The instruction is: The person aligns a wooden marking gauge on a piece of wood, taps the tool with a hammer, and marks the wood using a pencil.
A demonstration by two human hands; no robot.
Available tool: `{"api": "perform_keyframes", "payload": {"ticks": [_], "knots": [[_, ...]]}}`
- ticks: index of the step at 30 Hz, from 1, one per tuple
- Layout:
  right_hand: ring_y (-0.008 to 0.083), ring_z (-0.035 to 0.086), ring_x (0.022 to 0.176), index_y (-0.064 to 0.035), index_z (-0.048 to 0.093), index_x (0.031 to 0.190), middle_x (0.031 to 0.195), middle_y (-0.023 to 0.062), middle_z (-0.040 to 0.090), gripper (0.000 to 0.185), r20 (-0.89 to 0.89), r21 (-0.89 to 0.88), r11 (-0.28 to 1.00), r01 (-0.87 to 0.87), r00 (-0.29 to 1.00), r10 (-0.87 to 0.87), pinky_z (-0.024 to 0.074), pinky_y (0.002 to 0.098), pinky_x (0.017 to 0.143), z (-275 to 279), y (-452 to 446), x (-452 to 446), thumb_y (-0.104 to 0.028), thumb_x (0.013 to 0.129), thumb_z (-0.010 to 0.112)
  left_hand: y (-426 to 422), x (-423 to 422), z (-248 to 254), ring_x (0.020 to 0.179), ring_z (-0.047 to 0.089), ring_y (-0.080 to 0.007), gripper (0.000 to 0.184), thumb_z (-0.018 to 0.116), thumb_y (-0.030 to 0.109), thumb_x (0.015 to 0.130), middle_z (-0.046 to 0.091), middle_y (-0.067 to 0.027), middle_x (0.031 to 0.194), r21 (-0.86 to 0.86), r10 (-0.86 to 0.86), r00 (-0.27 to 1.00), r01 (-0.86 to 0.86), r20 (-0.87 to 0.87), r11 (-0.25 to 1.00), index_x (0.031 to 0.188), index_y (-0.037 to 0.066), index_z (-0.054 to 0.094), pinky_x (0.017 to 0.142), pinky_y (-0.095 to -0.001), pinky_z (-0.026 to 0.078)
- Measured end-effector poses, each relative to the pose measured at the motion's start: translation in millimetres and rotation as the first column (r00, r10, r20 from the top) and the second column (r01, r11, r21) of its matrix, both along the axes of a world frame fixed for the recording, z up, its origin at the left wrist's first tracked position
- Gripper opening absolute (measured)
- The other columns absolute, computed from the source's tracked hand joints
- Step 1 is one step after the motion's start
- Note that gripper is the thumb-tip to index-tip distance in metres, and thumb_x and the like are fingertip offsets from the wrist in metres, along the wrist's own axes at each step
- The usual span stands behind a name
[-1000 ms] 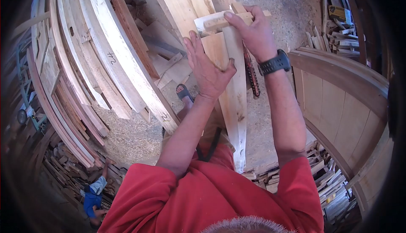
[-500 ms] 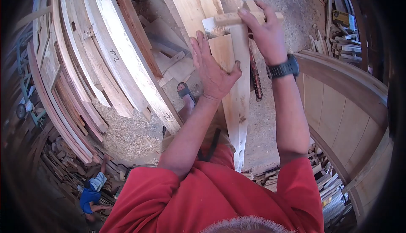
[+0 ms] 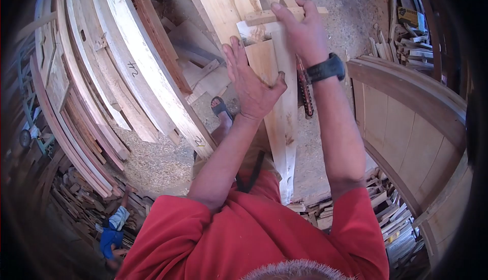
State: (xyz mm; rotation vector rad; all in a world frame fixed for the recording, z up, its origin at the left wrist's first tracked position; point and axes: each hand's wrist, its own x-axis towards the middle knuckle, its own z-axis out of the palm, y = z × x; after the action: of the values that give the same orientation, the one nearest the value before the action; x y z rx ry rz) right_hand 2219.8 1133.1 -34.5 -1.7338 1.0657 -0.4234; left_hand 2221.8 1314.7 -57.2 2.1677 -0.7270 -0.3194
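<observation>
Spread out over a short pale board (image 3: 262, 59), my left hand (image 3: 250, 84) rests with the thumb near its right edge and the fingers across to the left. The short board lies on longer pale planks (image 3: 285, 107) that run away from my body. Closed around a T-shaped wooden piece (image 3: 262, 17), a bar with a small block, is my right hand (image 3: 306, 36). The bar lies crosswise at the far end of the short board, over a whitish plank end. Part of the block is hidden by my fingers.
A narrow red and black object (image 3: 305, 92) is right of the planks. Long curved boards (image 3: 147, 61), some numbered, are stacked at left. A panelled wooden frame (image 3: 401, 127) stands at right. Wood scraps lie around; another person (image 3: 112, 237) is at lower left.
The whole view has shifted slightly. My right hand has moved a little left and away from me with the wooden piece. My left hand stays on the short board.
</observation>
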Motion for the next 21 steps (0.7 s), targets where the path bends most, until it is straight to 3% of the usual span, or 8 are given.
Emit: {"api": "perform_keyframes", "payload": {"ticks": [3,6,10,12,15,21], "knots": [[0.0281,0.074,0.101,0.006,0.06,0.126,0.109,0.0256,0.075,0.072,0.036,0.17,0.985,-0.015,0.999,0.009,0.057,0.038,0.088,-5,-6,-8,-0.048,0.086,0.084,0,0,1,0.158,0.006,-0.0563,0.127,0.087,0.022,0.068,0.016,-0.0356,0.168,0.002,0.005,1.0,-0.005,0.007,1.0,0.163,-0.005,0.008,0.127,-0.0623,0.013],[0.0286,0.074,0.101,0.0068,0.059,0.127,0.109,0.0263,0.075,0.075,-0.033,0.107,0.99,-0.092,0.995,0.096,0.0571,0.0395,0.088,32,5,-25,-0.049,0.085,0.085,1,0,1,0.158,0.006,-0.0561,0.127,0.087,0.022,0.068,0.016,-0.0356,0.168,-0.003,0.005,1.0,-0.005,0.006,1.0,0.163,-0.005,0.008,0.127,-0.0622,0.013],[0.029,0.074,0.101,0.0078,0.059,0.127,0.108,0.0262,0.075,0.076,-0.066,0.113,0.991,-0.066,0.995,0.074,0.0573,0.0407,0.088,33,15,-21,-0.049,0.084,0.086,1,0,0,0.158,0.006,-0.0561,0.127,0.088,0.022,0.068,0.016,-0.0349,0.168,0.009,-0.003,1.0,0.002,0.014,1.0,0.163,-0.004,0.008,0.127,-0.0623,0.013],[0.0289,0.074,0.101,0.0081,0.059,0.125,0.108,0.0254,0.075,0.075,-0.031,-0.124,0.992,-0.02,0.999,0.016,0.0576,0.0409,0.087,16,16,-14,-0.048,0.084,0.086,-1,2,-3,0.158,0.006,-0.0562,0.127,0.087,0.022,0.068,0.016,-0.0347,0.168,-0.003,0.003,1.0,-0.003,0.018,1.0,0.163,-0.003,0.008,0.127,-0.0626,0.013],[0.0289,0.074,0.101,0.0076,0.059,0.123,0.108,0.0255,0.075,0.072,0.026,0.048,0.999,0.013,1.0,-0.014,0.0575,0.0408,0.087,-11,-6,13,-0.046,0.084,0.087,2,0,-4,0.158,0.007,-0.0564,0.125,0.087,0.021,0.069,0.017,-0.0343,0.168,-0.021,-0.014,0.999,0.015,0.039,1.0,0.163,-0.002,0.008,0.127,-0.0632,0.013],[0.0306,0.074,0.104,0.0075,0.06,0.125,0.11,0.0265,0.075,0.077,-0.031,0.074,0.996,-0.055,0.998,0.057,0.057,0.0404,0.089,31,10,-20,-0.052,0.083,0.085,3,0,-4,0.158,0.007,-0.0565,0.124,0.087,0.021,0.069,0.016,-0.0344,0.168,-0.043,-0.006,0.999,0.008,0.042,0.999,0.162,-0.001,0.009,0.127,-0.064,0.013]]}}
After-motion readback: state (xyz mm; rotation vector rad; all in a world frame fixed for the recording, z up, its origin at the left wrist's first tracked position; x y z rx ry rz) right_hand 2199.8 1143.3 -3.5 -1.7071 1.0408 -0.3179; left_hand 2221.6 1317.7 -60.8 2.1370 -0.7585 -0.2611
